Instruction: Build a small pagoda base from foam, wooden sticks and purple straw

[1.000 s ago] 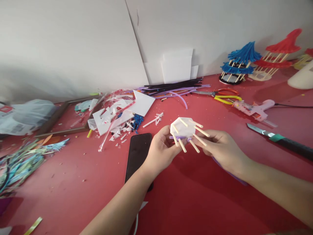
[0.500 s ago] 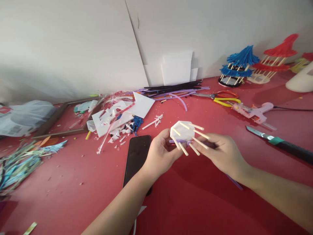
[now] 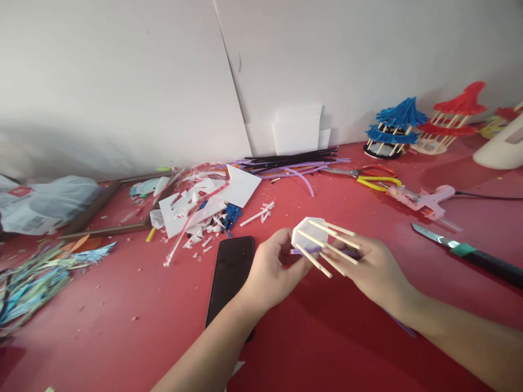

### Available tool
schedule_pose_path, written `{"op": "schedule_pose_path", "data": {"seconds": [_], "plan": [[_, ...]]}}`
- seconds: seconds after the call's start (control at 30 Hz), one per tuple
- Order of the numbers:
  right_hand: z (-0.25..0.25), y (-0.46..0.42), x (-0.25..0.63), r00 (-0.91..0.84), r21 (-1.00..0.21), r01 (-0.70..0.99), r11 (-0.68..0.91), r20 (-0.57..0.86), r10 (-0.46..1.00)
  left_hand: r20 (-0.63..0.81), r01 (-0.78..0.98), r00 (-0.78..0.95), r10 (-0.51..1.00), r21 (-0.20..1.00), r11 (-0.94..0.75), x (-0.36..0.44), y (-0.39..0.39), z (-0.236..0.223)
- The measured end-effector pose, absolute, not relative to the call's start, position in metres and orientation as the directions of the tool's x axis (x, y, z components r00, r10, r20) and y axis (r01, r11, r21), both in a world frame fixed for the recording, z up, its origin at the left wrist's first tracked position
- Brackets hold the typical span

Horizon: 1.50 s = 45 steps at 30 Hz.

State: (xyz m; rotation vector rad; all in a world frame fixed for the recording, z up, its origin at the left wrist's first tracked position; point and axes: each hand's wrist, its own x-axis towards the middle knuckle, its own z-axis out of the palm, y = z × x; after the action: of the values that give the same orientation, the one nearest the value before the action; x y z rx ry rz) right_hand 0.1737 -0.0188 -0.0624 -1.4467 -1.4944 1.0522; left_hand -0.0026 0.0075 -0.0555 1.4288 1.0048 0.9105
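Between my two hands is a small white polygonal base (image 3: 304, 235) with several pale wooden sticks (image 3: 343, 252) standing out from it. My left hand (image 3: 274, 265) pinches the base at its left and lower edge. A purple pipe cleaner (image 3: 295, 251) runs along that lower edge. My right hand (image 3: 378, 269) is closed on the pipe cleaner at the right, behind the sticks, which partly hide its fingertips. A length of purple pipe cleaner (image 3: 402, 324) shows below my right wrist.
On the red table (image 3: 155, 305), a black phone (image 3: 231, 275) lies beside my left wrist. A craft knife (image 3: 469, 247), a pink glue gun (image 3: 425, 200) and yellow-and-red pliers (image 3: 376, 175) lie right. Paper scraps (image 3: 241, 188) are left; a blue-roofed model (image 3: 398, 128) stands behind.
The base with its sticks has turned and tilted, its sticks now pointing more to the right. My right fingers have shifted along the purple pipe cleaner. The camera view has tipped slightly upward.
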Motion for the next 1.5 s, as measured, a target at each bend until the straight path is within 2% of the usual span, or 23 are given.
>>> {"op": "schedule_pose_path", "data": {"seconds": [0.1,0.17,0.3,0.4,0.5,0.87,1.13,1.3,1.37,1.5], "plan": [[-0.065,-0.019,0.173,-0.02,-0.913,0.396,0.091,0.091,0.996,0.002,0.059,0.316,0.949,0.998,-0.022,-0.002,0.009,-0.054],[-0.066,-0.019,0.173,-0.027,-0.856,0.464,0.226,0.241,0.97,-0.027,-0.004,0.3,0.953,1.0,0.029,-0.002,0.01,-0.053],[-0.068,-0.021,0.174,-0.124,-0.62,0.607,0.498,0.545,0.829,-0.155,-0.123,0.285,0.946,0.973,0.197,-0.001,0.011,-0.054],[-0.07,-0.024,0.174,-0.249,-0.438,0.683,0.585,0.613,0.75,-0.226,-0.19,0.283,0.932,0.939,0.285,-0.002,0.012,-0.056],[-0.073,-0.025,0.175,-0.282,-0.381,0.709,0.593,0.617,0.734,-0.261,-0.216,0.291,0.92,0.919,0.329,-0.003,0.012,-0.057],[-0.079,-0.02,0.175,-0.261,-0.554,0.583,0.594,0.566,0.782,-0.285,-0.171,0.308,0.908,0.922,0.348,-0.003,0.013,-0.058],[-0.077,-0.016,0.182,-0.325,-0.574,0.55,0.607,0.522,0.789,-0.326,-0.151,0.309,0.893,0.911,0.385,-0.006,0.015,-0.057],[-0.073,-0.014,0.188,-0.343,-0.539,0.563,0.627,0.537,0.77,-0.331,-0.184,0.344,0.879,0.894,0.409,-0.006,0.016,-0.056],[-0.071,-0.014,0.19,-0.313,-0.56,0.58,0.592,0.517,0.797,-0.325,-0.206,0.346,0.88,0.889,0.409,-0.007,0.016,-0.056],[-0.066,-0.016,0.19,-0.213,-0.688,0.559,0.463,0.42,0.882,-0.329,-0.229,0.338,0.881,0.88,0.417,-0.009,0.018,-0.056]]}}
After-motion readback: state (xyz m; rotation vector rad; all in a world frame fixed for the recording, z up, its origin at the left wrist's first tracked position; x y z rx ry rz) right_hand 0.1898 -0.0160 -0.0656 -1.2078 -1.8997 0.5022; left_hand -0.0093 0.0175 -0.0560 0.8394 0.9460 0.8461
